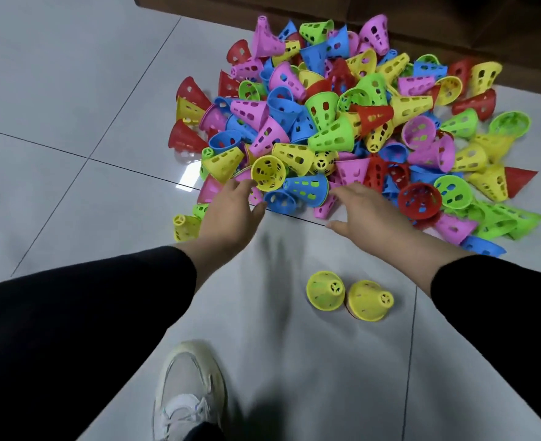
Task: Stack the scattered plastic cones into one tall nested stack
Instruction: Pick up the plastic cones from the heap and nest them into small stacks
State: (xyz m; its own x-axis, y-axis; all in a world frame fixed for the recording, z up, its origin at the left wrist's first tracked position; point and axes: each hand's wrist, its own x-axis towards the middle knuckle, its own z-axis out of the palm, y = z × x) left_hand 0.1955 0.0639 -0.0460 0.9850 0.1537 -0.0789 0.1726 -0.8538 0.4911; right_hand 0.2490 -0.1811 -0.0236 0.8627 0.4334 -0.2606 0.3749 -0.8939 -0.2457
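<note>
Where the view is nearest, a white sneaker (pixel 188 396) stands on the pale tiled floor (pixel 56 128), with black sleeves (pixel 72 313) reaching forward on both sides. Just beyond it, two yellow cones (pixel 348 297) stand side by side on their wide rims, narrow ends up, apart from everything else; the right one shows a trace of red at its base.

Farther out, the left hand (pixel 228 214) stretches palm down toward the near edge of the heap, fingers loosely extended and holding nothing; its fingertips lie just beside a yellow cone (pixel 268 172) whose open mouth faces the camera. The right hand (pixel 363 214) is likewise spread flat and relaxed, gripping nothing, its fingers near a blue cone (pixel 307 187) lying on its side.

Beyond the hands, the big pile of perforated plastic cones (pixel 342 122) in red, pink, blue, green and yellow lies jumbled on the tiles, most tipped over, some partly nested. Behind the pile runs dark brown wooden furniture (pixel 453 17).
</note>
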